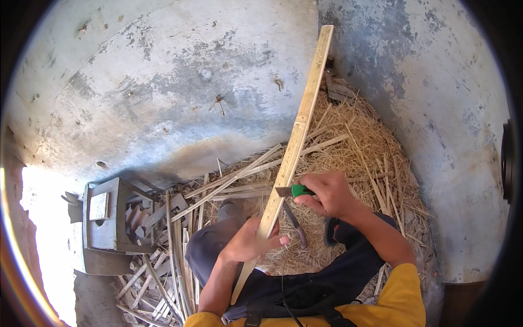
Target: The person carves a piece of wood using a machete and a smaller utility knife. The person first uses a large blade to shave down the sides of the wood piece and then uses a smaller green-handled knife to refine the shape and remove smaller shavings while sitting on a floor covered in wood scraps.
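Mid-shave: left hand (248, 242) clamped round slat (297, 136), right hand (327, 193) closed on knife (291, 191) — next stroke needs blade angled shallow, away from fingers.

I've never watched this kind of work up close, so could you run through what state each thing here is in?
Long wooden strip: tilted upward, gripped near its lower end.
Left hand: closed around the strip.
Right hand: closed on the green-handled knife.
Green-handled knife: blade laid against the strip's edge.
Shavings pile: loose, heaped against the wall.
Split sticks: scattered on the ground.
Grey wooden box: lying on the ground, open.
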A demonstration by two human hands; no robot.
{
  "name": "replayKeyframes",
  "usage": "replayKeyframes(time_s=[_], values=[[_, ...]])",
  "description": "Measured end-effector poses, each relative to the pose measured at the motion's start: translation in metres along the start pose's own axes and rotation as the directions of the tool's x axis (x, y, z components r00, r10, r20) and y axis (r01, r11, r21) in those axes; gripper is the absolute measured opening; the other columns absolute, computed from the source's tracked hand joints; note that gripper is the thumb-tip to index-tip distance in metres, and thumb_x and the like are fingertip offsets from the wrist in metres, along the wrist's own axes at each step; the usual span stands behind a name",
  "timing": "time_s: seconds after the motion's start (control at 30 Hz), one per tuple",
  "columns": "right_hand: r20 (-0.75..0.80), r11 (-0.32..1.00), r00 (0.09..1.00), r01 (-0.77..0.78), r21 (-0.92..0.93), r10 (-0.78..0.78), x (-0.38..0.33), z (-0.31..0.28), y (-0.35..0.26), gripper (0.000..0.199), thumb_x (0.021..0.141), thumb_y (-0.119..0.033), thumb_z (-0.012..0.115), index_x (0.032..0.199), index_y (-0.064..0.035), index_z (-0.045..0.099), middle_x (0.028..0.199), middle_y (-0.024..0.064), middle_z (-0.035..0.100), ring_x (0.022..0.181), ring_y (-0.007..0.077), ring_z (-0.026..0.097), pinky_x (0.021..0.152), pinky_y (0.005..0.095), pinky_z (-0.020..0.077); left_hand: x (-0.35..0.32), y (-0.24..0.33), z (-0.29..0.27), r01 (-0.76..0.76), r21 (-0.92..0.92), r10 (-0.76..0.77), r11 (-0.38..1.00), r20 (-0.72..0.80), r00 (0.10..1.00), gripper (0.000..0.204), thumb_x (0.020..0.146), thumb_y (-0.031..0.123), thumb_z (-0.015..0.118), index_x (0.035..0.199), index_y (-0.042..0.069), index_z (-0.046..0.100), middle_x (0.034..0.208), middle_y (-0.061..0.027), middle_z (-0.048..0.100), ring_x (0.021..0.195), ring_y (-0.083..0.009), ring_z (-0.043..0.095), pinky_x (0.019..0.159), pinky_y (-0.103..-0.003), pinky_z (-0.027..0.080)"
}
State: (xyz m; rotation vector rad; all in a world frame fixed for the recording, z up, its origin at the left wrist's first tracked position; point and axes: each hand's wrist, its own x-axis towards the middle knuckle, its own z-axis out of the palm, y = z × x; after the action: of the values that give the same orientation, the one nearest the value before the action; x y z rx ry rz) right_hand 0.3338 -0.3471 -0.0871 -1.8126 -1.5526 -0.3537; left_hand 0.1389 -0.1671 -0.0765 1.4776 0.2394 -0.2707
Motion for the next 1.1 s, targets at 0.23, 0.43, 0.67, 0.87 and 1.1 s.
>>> replayKeyframes(time_s=[0.23, 0.43, 0.67, 0.87, 1.1], values=[[-0.076, 0.999, 0.996, 0.034, -0.012, -0.035, 0.007, -0.006, -0.013, 0.037, 0.091, -0.042, 0.075, 0.090, -0.0066, 0.068, 0.069, 0.0046, 0.062, 0.054, 0.0241, 0.063, 0.050, 0.0362, 0.0482, -0.002, 0.012, 0.007, -0.024, -0.105, 0.026, 0.994, 0.019, 0.999, 0.017, 0.084, -0.001, 0.065, 0.088, 0.000, 0.048, 0.065, -0.0031, 0.055, 0.043, -0.0090, 0.055, 0.037, -0.023, 0.042], [-0.124, 0.995, 0.991, 0.047, -0.084, -0.058, 0.005, -0.009, -0.012, 0.040, 0.091, -0.045, 0.075, 0.088, -0.0058, 0.068, 0.069, 0.0040, 0.063, 0.054, 0.0234, 0.063, 0.049, 0.0351, 0.0481, -0.001, 0.004, 0.007, -0.026, -0.132, 0.034, 0.991, 0.062, 0.997, 0.018, 0.081, -0.002, 0.064, 0.091, -0.001, 0.049, 0.065, -0.0037, 0.055, 0.042, -0.0093, 0.054, 0.036, -0.022, 0.040], [-0.138, 0.990, 0.987, 0.062, -0.123, -0.079, 0.004, -0.011, -0.004, 0.042, 0.093, -0.048, 0.072, 0.087, -0.0058, 0.068, 0.068, 0.0040, 0.063, 0.053, 0.0229, 0.063, 0.048, 0.0346, 0.0478, 0.000, -0.009, 0.002, -0.083, -0.100, 0.095, 0.991, 0.113, 0.989, 0.027, 0.090, 0.006, 0.070, 0.100, 0.002, 0.045, 0.074, -0.0031, 0.054, 0.047, -0.0085, 0.052, 0.035, -0.026, 0.039], [-0.199, 0.978, 0.970, 0.104, -0.181, -0.140, 0.007, -0.011, 0.005, 0.035, 0.092, -0.045, 0.074, 0.088, -0.0112, 0.068, 0.066, -0.0004, 0.062, 0.050, 0.0175, 0.059, 0.046, 0.0324, 0.0438, -0.002, -0.007, 0.002, -0.054, -0.094, 0.062, 0.994, 0.086, 0.994, 0.029, 0.090, 0.008, 0.073, 0.103, 0.001, 0.047, 0.076, -0.0043, 0.058, 0.047, -0.0089, 0.054, 0.035, -0.026, 0.040], [-0.445, 0.815, 0.741, -0.579, -0.040, 0.504, 0.019, -0.067, 0.103, 0.052, 0.107, -0.054, 0.047, 0.093, -0.0072, 0.067, 0.056, -0.0064, 0.046, 0.044, 0.0079, 0.040, 0.039, 0.0283, 0.0314, -0.012, -0.019, 0.008, -0.013, -0.029, 0.019, 0.999, 0.204, 0.979, 0.024, 0.092, 0.012, 0.073, 0.099, 0.000, 0.054, 0.072, -0.0036, 0.057, 0.046, -0.0096, 0.055, 0.038, -0.026, 0.042]])
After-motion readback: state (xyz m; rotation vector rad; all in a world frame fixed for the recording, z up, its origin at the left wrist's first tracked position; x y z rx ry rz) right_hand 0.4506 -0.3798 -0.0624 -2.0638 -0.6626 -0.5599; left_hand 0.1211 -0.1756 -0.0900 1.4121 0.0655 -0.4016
